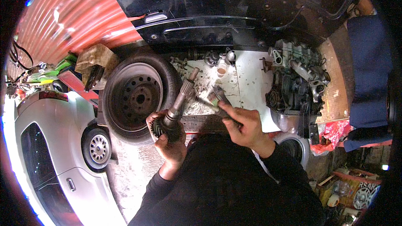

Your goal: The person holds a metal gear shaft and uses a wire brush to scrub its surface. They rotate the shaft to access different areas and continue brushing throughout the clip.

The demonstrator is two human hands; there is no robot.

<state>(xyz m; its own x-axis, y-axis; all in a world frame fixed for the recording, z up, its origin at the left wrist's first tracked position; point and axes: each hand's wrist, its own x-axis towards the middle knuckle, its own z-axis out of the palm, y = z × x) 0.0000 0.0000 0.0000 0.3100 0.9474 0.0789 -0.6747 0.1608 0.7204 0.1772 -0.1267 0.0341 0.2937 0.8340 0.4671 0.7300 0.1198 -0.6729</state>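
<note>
My left hand (167, 140) is wrapped round the toothed end of a metal gear shaft (179, 101). The shaft tilts up and to the right, its splined far end bare. In my right hand (245, 126) is a slim dark tool that looks like a brush (214, 100), with a greenish patch near my thumb. Its dark tip reaches left, close beside the shaft; whether they touch I cannot tell. Beyond both hands, a cup (222, 70) stands on the stained white bench top (251, 88).
A wheel with a tyre (140, 96) leans at the left of the bench, and an engine block (295, 79) stands on the right. Metal parts (212, 57) lie at the back below a dark car panel (201, 31). A silver car (63, 155) is parked at far left.
</note>
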